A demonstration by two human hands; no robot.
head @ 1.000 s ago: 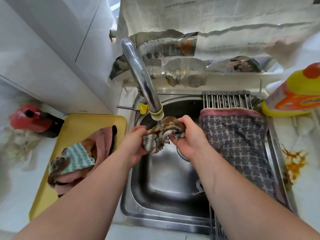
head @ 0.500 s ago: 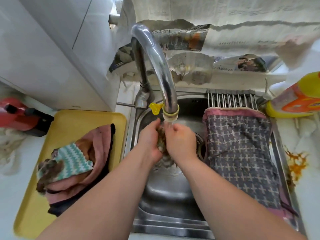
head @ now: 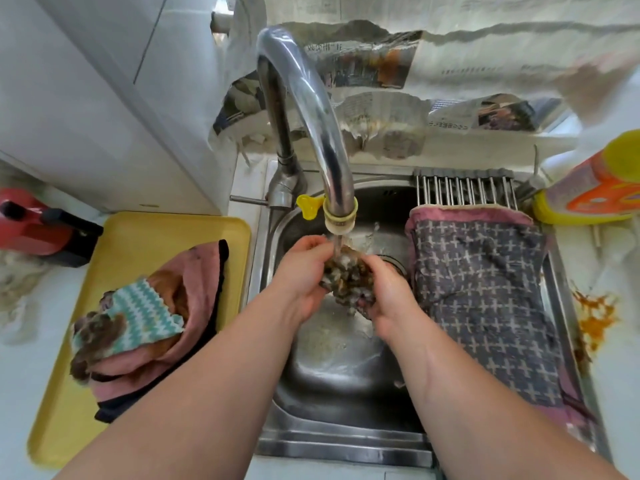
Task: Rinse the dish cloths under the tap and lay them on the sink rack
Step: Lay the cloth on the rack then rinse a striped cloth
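Note:
A bunched brown, dirty dish cloth (head: 348,280) sits under the running tap (head: 322,140) over the steel sink (head: 332,368). My left hand (head: 299,271) grips its left side and my right hand (head: 388,292) grips its right side. Water streams onto the cloth from the spout. A grey cloth with a white cross pattern (head: 485,299) lies spread on the sink rack (head: 465,192) on the right. A pile of dirty cloths (head: 145,320), one teal zigzag and one pink, lies on a yellow tray (head: 138,237) to the left.
A yellow and orange detergent bottle (head: 595,188) stands at the back right. A red and black object (head: 38,226) sits left of the tray. An orange stain (head: 594,313) marks the right counter. Torn newspaper (head: 433,64) covers the wall behind the sink.
The hands, first apart with the cloth stretched between them, came together under the spout. They now have parted slightly and the wet cloth shows between them.

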